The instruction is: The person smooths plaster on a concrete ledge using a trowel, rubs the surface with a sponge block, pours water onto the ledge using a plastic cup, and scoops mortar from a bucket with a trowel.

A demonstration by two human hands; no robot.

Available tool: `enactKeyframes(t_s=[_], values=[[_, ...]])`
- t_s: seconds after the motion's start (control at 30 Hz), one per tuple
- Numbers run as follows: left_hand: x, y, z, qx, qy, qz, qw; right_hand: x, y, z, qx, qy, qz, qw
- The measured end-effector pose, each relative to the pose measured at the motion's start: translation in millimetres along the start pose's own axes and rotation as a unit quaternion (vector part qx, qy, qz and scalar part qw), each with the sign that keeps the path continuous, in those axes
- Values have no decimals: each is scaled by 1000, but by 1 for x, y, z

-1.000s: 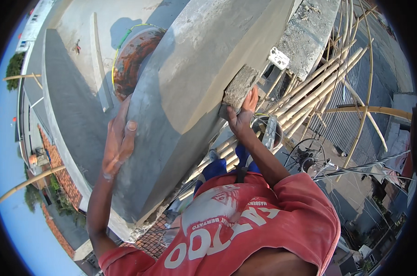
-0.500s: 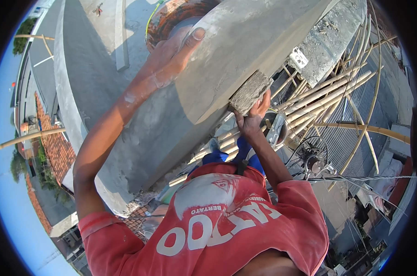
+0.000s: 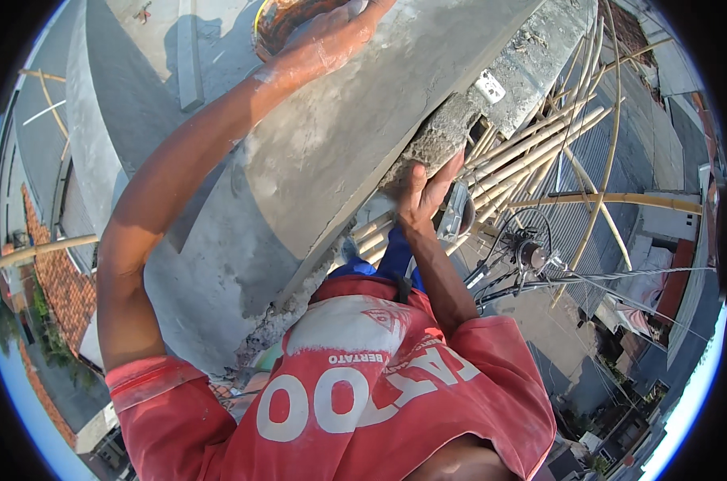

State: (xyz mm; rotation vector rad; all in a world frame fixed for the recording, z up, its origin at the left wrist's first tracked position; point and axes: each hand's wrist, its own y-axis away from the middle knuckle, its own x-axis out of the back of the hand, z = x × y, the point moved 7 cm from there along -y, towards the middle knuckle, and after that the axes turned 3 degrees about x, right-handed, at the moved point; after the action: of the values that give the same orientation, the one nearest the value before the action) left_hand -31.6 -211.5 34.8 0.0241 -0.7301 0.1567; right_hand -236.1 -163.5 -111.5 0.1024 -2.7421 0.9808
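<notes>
My left hand (image 3: 327, 40) lies over the top of the smooth grey cement wall (image 3: 315, 152), holding nothing that I can see. Its fingers run up to the picture's top edge, and pale dust coats hand and wrist. On the wall's right side, my right hand (image 3: 429, 194) is low, thumb and fingers apart around a porous grey block (image 3: 434, 150). The block is pressed near the wall's lower edge; its outline blends with rough mortar there. A reddish-brown bucket (image 3: 287, 22) smeared with cement stands beyond the wall, by my left hand.
Bundled bamboo poles (image 3: 532, 148) lie right of the wall, below a rough concrete slab (image 3: 540, 64) with a small white object (image 3: 489, 86). A utility-pole fitting with cables (image 3: 532, 255) is at the right. Tiled roofs (image 3: 51, 280) lie far below on the left.
The view has shifted, with the scene sliding left and up. My left hand has reached farther up along the wall. My right hand has turned, so its thumb now shows in front.
</notes>
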Motion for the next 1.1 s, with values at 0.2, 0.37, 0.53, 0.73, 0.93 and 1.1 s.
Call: enactKeyframes(t_s=[0.2,0.37,0.53,0.73,0.93,1.1], values=[[41,16,-15,-4,25,89,996,-15,119,34,132,-65,-232,962],[53,87,-45,-164,-169,48,971,81,58,137,-114,64,-92,987],[56,148,-82,-125,-170,43,977,134,-143,-56,183,133,-257,939],[83,156,-113,-140,-408,170,886,25,-169,-143,321,219,-535,750],[70,152,-127,-80,-549,83,828,-4,-194,-112,362,308,-480,738],[75,135,-156,144,-477,-49,865,-7,-231,-91,300,305,-438,791]])
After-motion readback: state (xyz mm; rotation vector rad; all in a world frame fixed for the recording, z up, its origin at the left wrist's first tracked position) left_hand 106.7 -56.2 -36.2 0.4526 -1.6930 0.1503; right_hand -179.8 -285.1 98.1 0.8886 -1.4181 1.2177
